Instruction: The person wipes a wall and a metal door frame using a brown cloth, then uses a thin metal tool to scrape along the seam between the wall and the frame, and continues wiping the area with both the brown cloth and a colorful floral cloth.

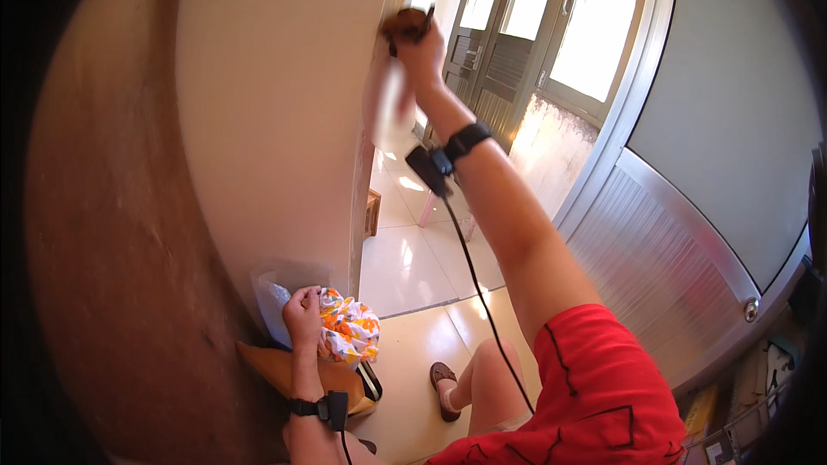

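My right hand (423, 55) is raised at arm's length beside the wall edge of the doorway. It grips a dark brown object (406, 24) with a thin black part sticking up; blur hides exactly what it is. Just below that hand, something reddish (373, 100) shows as a smear along the wall edge. Low on the left, my left hand (302, 320) is closed at the gathered edge of a white cloth (349, 326) printed with orange and yellow flowers. The cloth hangs bunched to the right of the fist. Both wrists wear black straps with cabled devices.
A pale wall (278, 110) and a brown wooden surface (123, 239) stand at left. Behind my left hand are a clear plastic bag (268, 290) and a tan item (336, 378). An aluminium-framed door (685, 226) stands at right. Tiled floor (413, 271) leads through the doorway towards panelled doors (517, 32).
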The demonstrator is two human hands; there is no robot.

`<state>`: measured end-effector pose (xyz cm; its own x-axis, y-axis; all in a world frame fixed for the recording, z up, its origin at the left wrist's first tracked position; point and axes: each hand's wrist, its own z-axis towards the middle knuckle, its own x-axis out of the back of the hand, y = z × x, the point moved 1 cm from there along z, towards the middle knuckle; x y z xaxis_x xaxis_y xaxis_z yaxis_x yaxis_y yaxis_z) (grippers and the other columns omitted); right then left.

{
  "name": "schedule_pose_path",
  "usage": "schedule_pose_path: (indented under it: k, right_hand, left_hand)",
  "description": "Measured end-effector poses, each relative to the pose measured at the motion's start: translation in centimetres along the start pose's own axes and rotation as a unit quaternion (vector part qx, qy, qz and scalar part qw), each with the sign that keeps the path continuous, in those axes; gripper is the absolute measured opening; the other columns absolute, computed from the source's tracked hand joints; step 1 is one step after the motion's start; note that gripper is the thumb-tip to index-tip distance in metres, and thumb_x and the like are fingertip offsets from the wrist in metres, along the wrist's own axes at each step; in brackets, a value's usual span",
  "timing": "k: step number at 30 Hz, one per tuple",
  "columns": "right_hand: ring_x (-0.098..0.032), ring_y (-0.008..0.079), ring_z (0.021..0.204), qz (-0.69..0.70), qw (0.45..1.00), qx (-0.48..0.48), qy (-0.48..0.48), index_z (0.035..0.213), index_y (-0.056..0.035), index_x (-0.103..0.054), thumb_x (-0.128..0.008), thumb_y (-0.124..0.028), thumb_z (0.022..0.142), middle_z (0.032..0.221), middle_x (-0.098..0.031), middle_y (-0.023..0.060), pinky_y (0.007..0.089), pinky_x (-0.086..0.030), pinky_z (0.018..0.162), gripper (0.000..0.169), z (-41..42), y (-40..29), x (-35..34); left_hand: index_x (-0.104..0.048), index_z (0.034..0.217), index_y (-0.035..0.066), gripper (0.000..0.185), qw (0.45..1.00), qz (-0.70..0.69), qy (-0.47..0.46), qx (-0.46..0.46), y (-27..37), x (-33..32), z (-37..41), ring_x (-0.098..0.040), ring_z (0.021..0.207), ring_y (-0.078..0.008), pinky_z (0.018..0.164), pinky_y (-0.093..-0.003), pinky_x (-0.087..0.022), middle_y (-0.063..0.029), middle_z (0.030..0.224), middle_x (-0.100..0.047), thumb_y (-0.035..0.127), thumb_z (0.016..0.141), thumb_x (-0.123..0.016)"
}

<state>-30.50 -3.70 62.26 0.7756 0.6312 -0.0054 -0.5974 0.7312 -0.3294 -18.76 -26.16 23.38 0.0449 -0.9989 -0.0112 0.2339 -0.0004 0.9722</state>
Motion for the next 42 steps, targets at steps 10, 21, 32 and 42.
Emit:
schedule_pose_path:
  k: [10,21,32,42]
  right_hand:
    - [-0.063,0.0174,0.073,-0.001,0.996,-0.018,-0.093,0.098,-0.0053,-0.059,-0.061,-0.005,0.079,0.082,-0.066,0.0068,0.0302,-0.051,0.067,0.020,-2.1,1.8,1.3]
    - [-0.056,0.0188,0.071,0.106,0.990,0.080,-0.048,0.088,-0.0069,-0.062,-0.053,-0.021,0.080,0.078,-0.060,0.0080,0.0335,-0.045,0.062,0.018,14.8,-7.5,-1.4]
    - [-0.067,0.0246,0.081,0.125,0.989,0.051,-0.055,0.090,-0.0037,-0.055,-0.063,0.002,0.070,0.082,-0.065,0.0099,0.0318,-0.050,0.069,0.022,-1.4,0.1,-1.4]
    - [-0.057,0.0398,0.084,-0.140,0.937,0.046,-0.316,0.093,-0.0054,-0.056,-0.069,-0.003,0.065,0.089,-0.057,0.0146,0.0398,-0.048,0.070,0.030,-15.7,3.7,4.7]
  left_hand:
    - [-0.067,0.089,-0.003,0.018,1.000,-0.005,0.004,0.012,-0.2,-0.8,-0.2,-0.063,0.069,-0.0140,0.065,-0.0270,-0.050,-0.0093,0.077,-0.068,0.012,0.088,-0.056]
    - [-0.066,0.089,-0.003,0.018,1.000,0.023,0.003,-0.005,1.3,-0.5,-0.4,-0.063,0.068,-0.0149,0.064,-0.0276,-0.050,-0.0103,0.078,-0.068,0.012,0.088,-0.056]
    - [-0.066,0.090,-0.002,0.018,1.000,0.021,-0.008,0.002,0.9,0.3,-0.3,-0.065,0.071,-0.0169,0.066,-0.0289,-0.050,-0.0115,0.079,-0.068,0.011,0.088,-0.055]
    - [-0.066,0.090,-0.002,0.019,0.999,0.027,-0.013,-0.011,0.2,-0.8,0.0,-0.065,0.070,-0.0181,0.065,-0.0289,-0.051,-0.0129,0.079,-0.068,0.015,0.087,-0.057]
